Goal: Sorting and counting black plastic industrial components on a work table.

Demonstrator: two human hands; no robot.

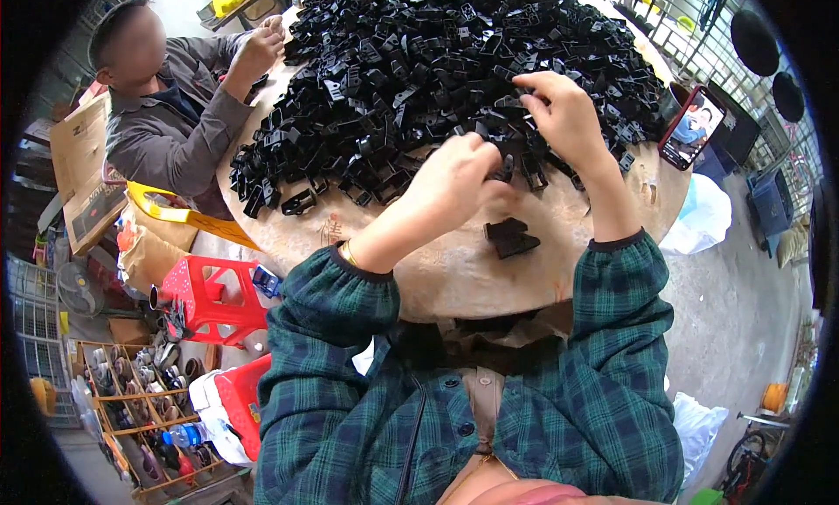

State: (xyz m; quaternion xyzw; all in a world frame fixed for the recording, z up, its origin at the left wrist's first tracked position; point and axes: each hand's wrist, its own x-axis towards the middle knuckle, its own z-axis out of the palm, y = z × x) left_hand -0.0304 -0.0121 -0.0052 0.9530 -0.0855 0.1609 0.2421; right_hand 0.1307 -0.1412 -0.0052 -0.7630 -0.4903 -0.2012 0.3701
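- Black parts (384, 94) lie heaped across the far side of the round table (446, 282); a few dark pieces (511, 238) lie apart, nearer its close edge.
- Left hand (459, 177) is curled round one black piece (507, 166), slightly blurred.
- Right hand (566, 116) is over the heap, thumb and fingers bent; whether they grip anything, I cannot tell.
- Good handling, I judge, means pinching one piece lightly and lifting it clear of tangled neighbours.

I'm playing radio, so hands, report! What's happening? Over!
Left hand holds a black part; right hand at the pile of black parts. Black pieces on near tabletop. Pile crowds far side.
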